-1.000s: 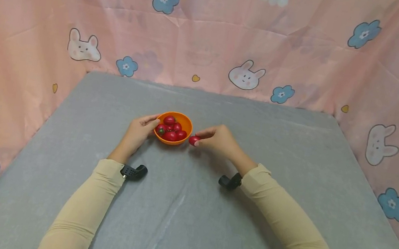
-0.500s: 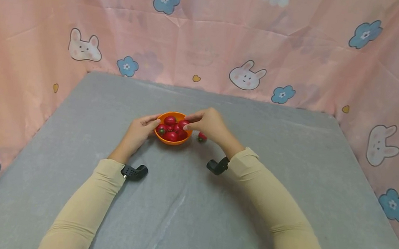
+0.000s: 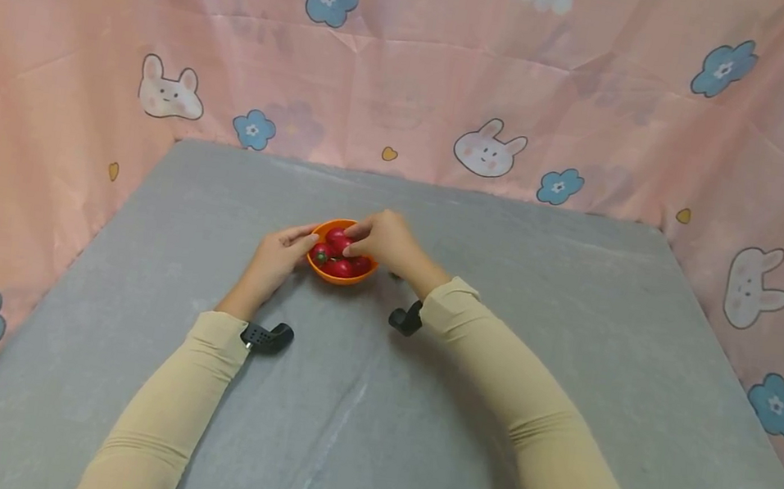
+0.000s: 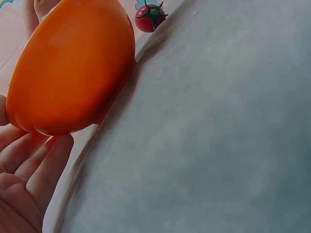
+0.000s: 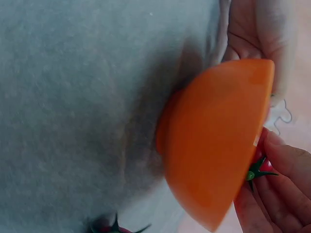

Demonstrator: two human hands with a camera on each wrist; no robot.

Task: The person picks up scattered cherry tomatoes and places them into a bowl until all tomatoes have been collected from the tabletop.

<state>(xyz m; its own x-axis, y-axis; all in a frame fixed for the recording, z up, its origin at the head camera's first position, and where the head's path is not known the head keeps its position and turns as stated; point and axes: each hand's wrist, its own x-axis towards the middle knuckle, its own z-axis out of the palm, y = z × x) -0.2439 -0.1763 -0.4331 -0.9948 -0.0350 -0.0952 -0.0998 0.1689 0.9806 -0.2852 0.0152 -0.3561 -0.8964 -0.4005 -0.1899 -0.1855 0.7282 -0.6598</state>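
An orange bowl [image 3: 337, 280] with several red cherry tomatoes [image 3: 340, 269] stands on the table. My left hand [image 3: 270, 264] holds the bowl at its left side, thumb at the rim and fingers against the outer wall. Over the inside of the bowl, my right hand [image 3: 395, 243] pinches one green-topped cherry tomato [image 5: 266, 165], close to the rim in the right wrist view. Another cherry tomato [image 4: 150, 18] lies on the table to the right of the bowl; in the head view my right wrist mostly hides it.
A grey cloth covers the table [image 3: 352, 437]. Behind it and along both sides hangs a pink curtain [image 3: 400, 72] with rabbits and blue flowers. Black wrist cameras [image 3: 268, 337] are worn under both forearms.
My right hand has carried the pinched tomato leftward from beside the bowl to over its inside. The left hand and the bowl have stayed in place.
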